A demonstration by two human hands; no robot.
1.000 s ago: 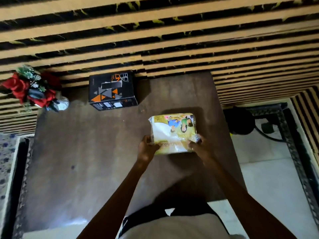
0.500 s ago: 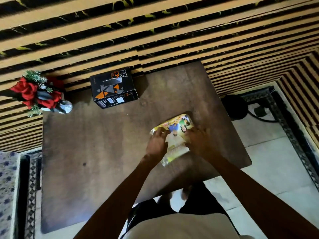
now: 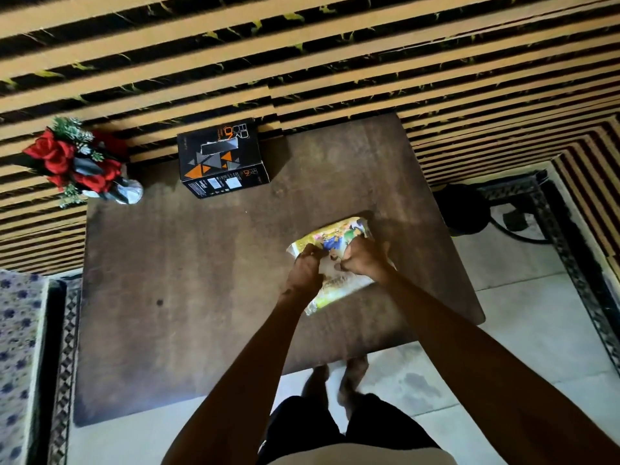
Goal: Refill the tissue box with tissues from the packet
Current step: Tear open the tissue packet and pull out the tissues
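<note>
A yellow tissue packet (image 3: pixel 339 241) with a cartoon print lies tilted on the brown table (image 3: pixel 188 280), right of centre. My left hand (image 3: pixel 303 270) and my right hand (image 3: pixel 362 261) both rest on top of it, fingers pinched into the wrapper near its middle. The hands hide the packet's centre, so I cannot tell whether the wrapper is torn. A black tissue box (image 3: pixel 221 159) with orange and grey triangles stands at the table's far edge, its top slot facing up, well apart from both hands.
A vase of red flowers (image 3: pixel 80 162) stands at the far left corner. A striped black-and-tan wall runs behind the table. A dark round object with a cable (image 3: pixel 463 209) sits on the tiled floor to the right. My bare feet (image 3: pixel 335 380) stand under the near edge.
Both hands moved from the packet's near side ends onto its top middle and pinched the wrapper. The packet turned slightly, and the view shifted back.
</note>
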